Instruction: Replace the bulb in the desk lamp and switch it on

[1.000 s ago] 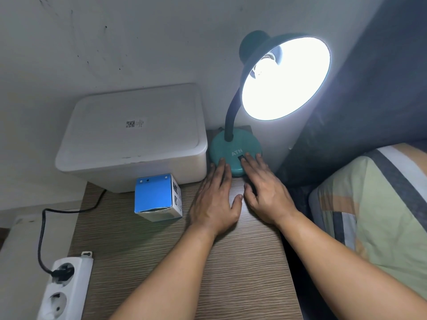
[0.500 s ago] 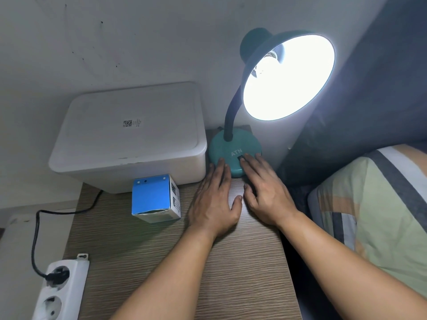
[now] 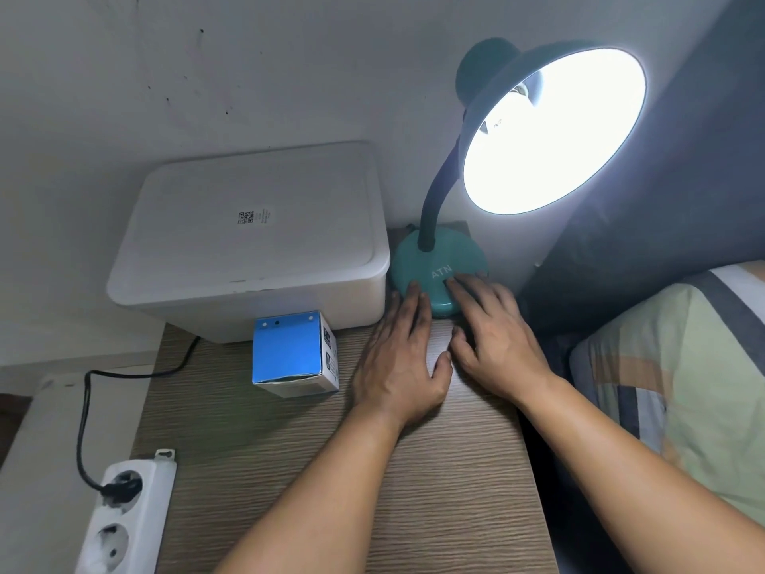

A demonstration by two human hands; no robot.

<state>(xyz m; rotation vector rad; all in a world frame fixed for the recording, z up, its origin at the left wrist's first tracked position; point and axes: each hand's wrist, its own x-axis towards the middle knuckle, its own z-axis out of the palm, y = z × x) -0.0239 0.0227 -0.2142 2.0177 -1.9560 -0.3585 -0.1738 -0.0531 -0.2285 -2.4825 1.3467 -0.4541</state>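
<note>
Almost nothing differs from half a second ago: both hands keep the same pose and the lamp stays lit; only the view has shifted a little. Nearest, a white power strip point(image 3: 120, 519) at the lower left with a black plug point(image 3: 120, 487) in its top socket. On the wooden table point(image 3: 414, 490), the left hand point(image 3: 403, 358) lies flat, fingers extended, released, grasping nothing, fingertips touching the front edge of the lamp base point(image 3: 439, 263). The right hand point(image 3: 494, 337) is also flat and unclenched, fingertips resting on the base at the switch area beside the "ATN" lettering. A blue bulb box point(image 3: 292, 352) stands left of the hands, in front of a white lidded bin point(image 3: 252, 238). The teal desk lamp stands at the table's back right corner; its neck point(image 3: 439, 192) rises upright, curving right. The shade point(image 3: 554, 130) opens toward the camera, lit bulb point(image 3: 513, 105) inside, axis tilted down-left.
</note>
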